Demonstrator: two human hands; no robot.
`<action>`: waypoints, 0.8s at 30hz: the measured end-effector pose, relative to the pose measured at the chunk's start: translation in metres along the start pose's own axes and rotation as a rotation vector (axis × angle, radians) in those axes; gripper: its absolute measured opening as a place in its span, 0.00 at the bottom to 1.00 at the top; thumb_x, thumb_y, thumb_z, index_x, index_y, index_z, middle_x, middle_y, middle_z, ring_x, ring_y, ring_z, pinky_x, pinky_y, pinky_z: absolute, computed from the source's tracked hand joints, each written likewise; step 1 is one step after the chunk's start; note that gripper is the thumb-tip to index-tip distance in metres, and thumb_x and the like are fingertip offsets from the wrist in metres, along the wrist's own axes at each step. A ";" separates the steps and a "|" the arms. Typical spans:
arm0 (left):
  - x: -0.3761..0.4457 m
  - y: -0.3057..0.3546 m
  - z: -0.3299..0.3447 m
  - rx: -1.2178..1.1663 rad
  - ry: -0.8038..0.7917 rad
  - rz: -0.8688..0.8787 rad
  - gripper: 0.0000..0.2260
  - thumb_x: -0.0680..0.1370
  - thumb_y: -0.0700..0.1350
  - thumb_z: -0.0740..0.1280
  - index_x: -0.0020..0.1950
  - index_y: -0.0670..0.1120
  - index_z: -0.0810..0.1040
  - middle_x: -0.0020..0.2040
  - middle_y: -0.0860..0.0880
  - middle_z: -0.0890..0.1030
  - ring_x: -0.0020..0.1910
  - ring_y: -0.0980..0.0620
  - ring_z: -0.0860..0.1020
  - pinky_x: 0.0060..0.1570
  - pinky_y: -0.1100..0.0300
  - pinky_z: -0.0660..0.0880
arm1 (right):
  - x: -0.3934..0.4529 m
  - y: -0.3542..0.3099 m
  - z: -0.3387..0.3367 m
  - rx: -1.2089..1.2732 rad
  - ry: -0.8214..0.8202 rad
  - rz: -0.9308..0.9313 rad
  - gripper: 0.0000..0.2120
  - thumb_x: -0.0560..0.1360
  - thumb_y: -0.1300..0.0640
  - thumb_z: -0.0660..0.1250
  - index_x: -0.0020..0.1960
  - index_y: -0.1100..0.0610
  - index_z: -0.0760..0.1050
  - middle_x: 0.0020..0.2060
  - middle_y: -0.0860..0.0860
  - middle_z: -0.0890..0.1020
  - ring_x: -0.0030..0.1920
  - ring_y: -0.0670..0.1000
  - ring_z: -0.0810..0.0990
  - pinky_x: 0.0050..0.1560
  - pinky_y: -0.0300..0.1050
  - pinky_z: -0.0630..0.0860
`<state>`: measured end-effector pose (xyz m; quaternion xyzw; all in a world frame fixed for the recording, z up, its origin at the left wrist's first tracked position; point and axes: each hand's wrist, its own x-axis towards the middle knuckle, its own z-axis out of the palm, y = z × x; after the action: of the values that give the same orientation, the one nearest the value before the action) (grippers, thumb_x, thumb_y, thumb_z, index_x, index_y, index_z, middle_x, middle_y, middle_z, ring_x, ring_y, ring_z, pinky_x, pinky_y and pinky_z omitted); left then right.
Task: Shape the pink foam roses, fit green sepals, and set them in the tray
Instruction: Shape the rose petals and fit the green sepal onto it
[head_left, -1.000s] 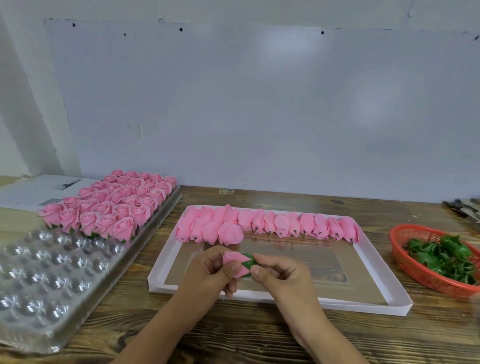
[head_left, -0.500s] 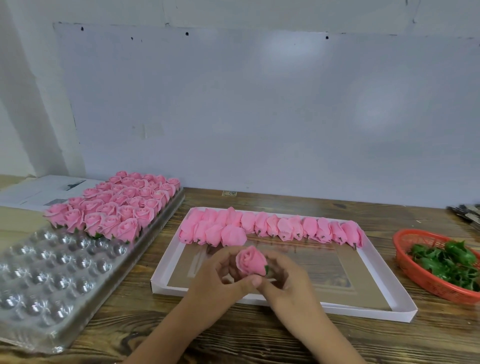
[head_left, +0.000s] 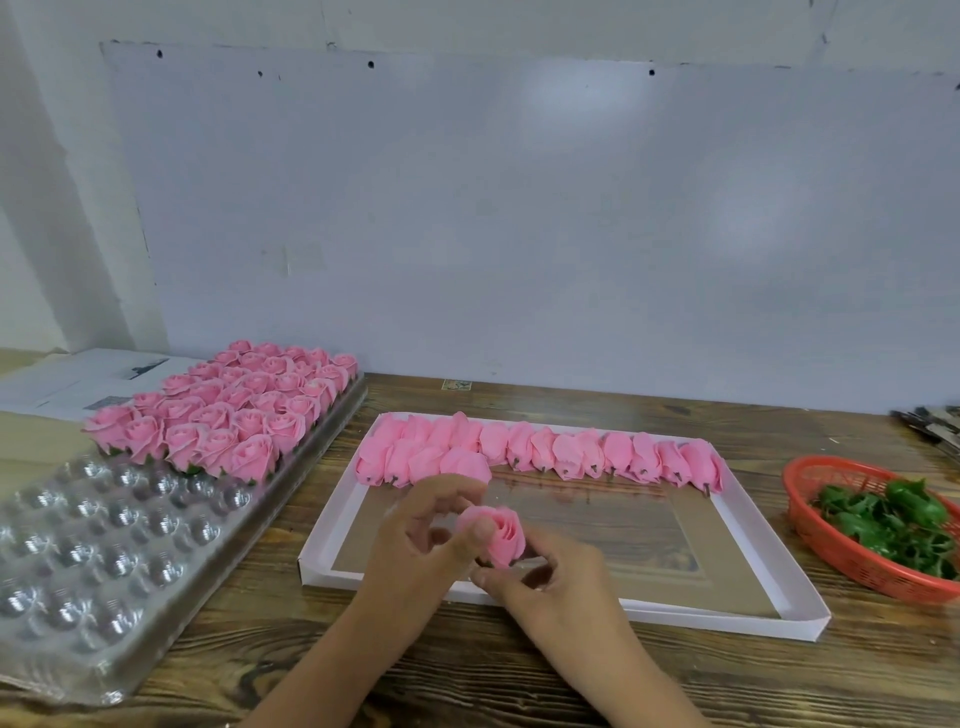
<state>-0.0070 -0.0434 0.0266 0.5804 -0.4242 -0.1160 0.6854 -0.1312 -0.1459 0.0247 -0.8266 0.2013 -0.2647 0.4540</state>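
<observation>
Both hands pinch one pink foam rose (head_left: 497, 535) above the white cardboard tray (head_left: 727, 610).

Left hand (head_left: 415, 551) thumb presses its petals; right hand (head_left: 545, 587) fingertips close beneath its base. Unshaped buds (head_left: 571, 454) line the tray's far edge; finished roses (head_left: 223, 415) fill the clear blister tray (head_left: 78, 571) at left; green sepals (head_left: 893, 519) sit in the red basket (head_left: 831, 551).

Pink is seen on the rose (head_left: 497, 535) held over the white box lid (head_left: 332, 525), on the unshaped buds (head_left: 545, 454) along its far edge, and on the finished roses (head_left: 228, 415) at the far end of the clear, silvery dimpled tray (head_left: 88, 561). Dark green sepals (head_left: 893, 519) are held in a red-orange mesh basket (head_left: 831, 551) at the right edge of the table (head_left: 519, 675), which is marked by brown wood grain with dark streaks.
</observation>
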 end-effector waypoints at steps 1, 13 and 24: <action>0.000 0.001 0.000 -0.012 -0.009 0.026 0.18 0.68 0.68 0.73 0.52 0.59 0.83 0.51 0.48 0.84 0.52 0.49 0.82 0.50 0.55 0.82 | 0.000 0.001 0.001 -0.034 0.004 -0.016 0.09 0.69 0.46 0.76 0.48 0.36 0.80 0.43 0.36 0.83 0.43 0.40 0.80 0.40 0.28 0.73; -0.005 -0.005 0.003 0.195 -0.273 -0.086 0.21 0.67 0.60 0.75 0.59 0.68 0.77 0.58 0.62 0.82 0.59 0.60 0.79 0.58 0.64 0.76 | -0.003 0.008 0.006 -0.090 0.143 -0.143 0.02 0.66 0.41 0.65 0.35 0.33 0.73 0.35 0.31 0.79 0.38 0.37 0.78 0.34 0.27 0.68; -0.002 0.005 0.003 -0.013 -0.136 -0.031 0.07 0.75 0.48 0.71 0.50 0.52 0.87 0.56 0.53 0.84 0.56 0.57 0.81 0.53 0.67 0.77 | -0.002 0.006 0.005 -0.184 0.101 -0.120 0.05 0.65 0.33 0.66 0.40 0.28 0.72 0.44 0.27 0.78 0.46 0.36 0.77 0.41 0.26 0.70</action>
<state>-0.0122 -0.0428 0.0297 0.5732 -0.4600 -0.1685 0.6568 -0.1300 -0.1445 0.0166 -0.8609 0.1975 -0.3130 0.3491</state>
